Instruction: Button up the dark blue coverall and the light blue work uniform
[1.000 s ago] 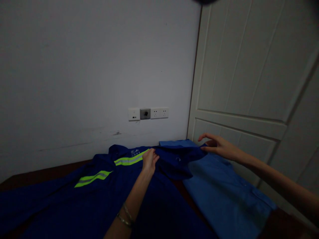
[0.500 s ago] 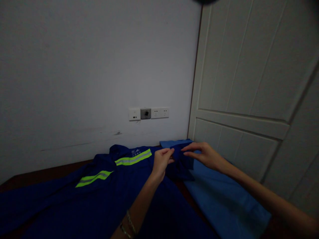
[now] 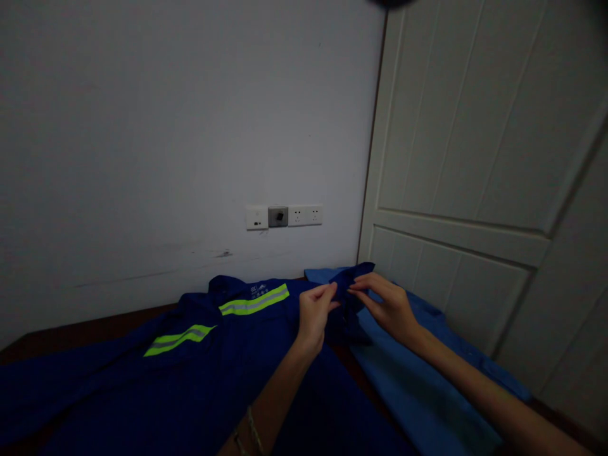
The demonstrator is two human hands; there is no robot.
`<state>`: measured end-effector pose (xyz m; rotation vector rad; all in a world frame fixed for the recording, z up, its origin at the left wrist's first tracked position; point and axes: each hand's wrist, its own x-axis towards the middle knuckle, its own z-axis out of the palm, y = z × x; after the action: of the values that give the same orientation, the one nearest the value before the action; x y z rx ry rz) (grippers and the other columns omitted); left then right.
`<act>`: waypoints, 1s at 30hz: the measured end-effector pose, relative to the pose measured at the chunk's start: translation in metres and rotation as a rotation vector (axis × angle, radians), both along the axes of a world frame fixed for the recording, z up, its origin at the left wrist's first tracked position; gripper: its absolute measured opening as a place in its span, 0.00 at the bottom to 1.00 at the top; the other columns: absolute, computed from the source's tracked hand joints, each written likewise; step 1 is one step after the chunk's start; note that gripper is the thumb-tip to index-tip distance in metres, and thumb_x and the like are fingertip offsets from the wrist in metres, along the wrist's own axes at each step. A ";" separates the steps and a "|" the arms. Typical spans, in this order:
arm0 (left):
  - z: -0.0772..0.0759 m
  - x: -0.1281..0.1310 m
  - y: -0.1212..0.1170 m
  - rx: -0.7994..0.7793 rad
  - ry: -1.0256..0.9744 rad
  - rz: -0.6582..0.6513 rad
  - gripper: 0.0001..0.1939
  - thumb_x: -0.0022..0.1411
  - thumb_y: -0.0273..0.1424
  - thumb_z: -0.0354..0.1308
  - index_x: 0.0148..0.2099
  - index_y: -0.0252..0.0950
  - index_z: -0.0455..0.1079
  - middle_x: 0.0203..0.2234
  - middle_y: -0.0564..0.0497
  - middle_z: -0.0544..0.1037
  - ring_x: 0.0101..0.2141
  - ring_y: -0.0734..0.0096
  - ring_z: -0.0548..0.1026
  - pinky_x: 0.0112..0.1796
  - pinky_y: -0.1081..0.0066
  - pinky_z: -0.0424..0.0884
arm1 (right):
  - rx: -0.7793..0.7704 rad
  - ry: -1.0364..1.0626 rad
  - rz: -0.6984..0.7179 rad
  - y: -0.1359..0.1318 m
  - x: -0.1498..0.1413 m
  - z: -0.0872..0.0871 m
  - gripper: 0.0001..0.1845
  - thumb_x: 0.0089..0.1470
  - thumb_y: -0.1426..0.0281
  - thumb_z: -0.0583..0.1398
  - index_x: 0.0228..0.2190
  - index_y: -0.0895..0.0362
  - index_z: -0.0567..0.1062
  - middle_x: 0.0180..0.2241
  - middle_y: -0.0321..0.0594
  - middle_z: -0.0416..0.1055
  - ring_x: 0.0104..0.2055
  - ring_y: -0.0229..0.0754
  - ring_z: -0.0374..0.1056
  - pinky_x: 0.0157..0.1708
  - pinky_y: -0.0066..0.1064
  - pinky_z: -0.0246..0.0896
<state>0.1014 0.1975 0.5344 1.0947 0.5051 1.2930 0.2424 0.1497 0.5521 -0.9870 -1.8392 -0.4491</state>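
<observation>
A dark blue work jacket with lime-yellow and grey reflective strips lies spread over a dark reddish-brown surface. Its collar points toward the wall, and small pale print shows above the upper strip. My left hand, with bracelets at the wrist, pinches a fold of the jacket's sleeve near its end. Just to the right, my right hand has thumb and forefinger closed on the same raised sleeve end. The exact edge between the fingertips is too dark to make out.
Lighter blue cloth lies at the right, partly beneath the sleeve. A scuffed white wall rises behind, carrying a row of sockets. A white panelled door stands close on the right. The brown surface shows along the wall.
My right hand has closed from a loose, spread pinch onto the sleeve end, which now stands higher. My left hand has shifted slightly right, still pinching the fabric.
</observation>
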 end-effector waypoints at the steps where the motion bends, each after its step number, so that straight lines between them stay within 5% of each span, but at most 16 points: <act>1: -0.001 0.001 -0.002 0.000 0.002 0.005 0.13 0.43 0.37 0.64 0.24 0.30 0.74 0.20 0.51 0.69 0.25 0.76 0.66 0.29 0.76 0.67 | 0.015 -0.014 0.003 0.001 0.000 -0.002 0.04 0.53 0.72 0.56 0.31 0.55 0.71 0.31 0.42 0.70 0.36 0.41 0.67 0.35 0.35 0.65; 14: -0.004 0.006 -0.008 0.008 -0.034 0.010 0.15 0.44 0.39 0.64 0.25 0.29 0.74 0.18 0.54 0.67 0.24 0.79 0.65 0.30 0.74 0.67 | 0.273 -0.312 -0.117 0.005 0.010 -0.008 0.07 0.50 0.78 0.57 0.34 0.58 0.70 0.31 0.42 0.71 0.35 0.40 0.64 0.37 0.36 0.60; 30: -0.013 0.004 -0.002 0.197 0.121 0.149 0.15 0.49 0.40 0.60 0.27 0.30 0.74 0.19 0.54 0.70 0.23 0.78 0.66 0.25 0.78 0.65 | 0.306 -0.374 -0.151 0.002 0.000 -0.004 0.06 0.52 0.77 0.56 0.31 0.58 0.72 0.27 0.39 0.71 0.30 0.36 0.64 0.42 0.37 0.58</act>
<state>0.1058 0.1952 0.5217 1.3253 0.5670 1.4350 0.2421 0.1517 0.5477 -0.8738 -1.9495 -1.0329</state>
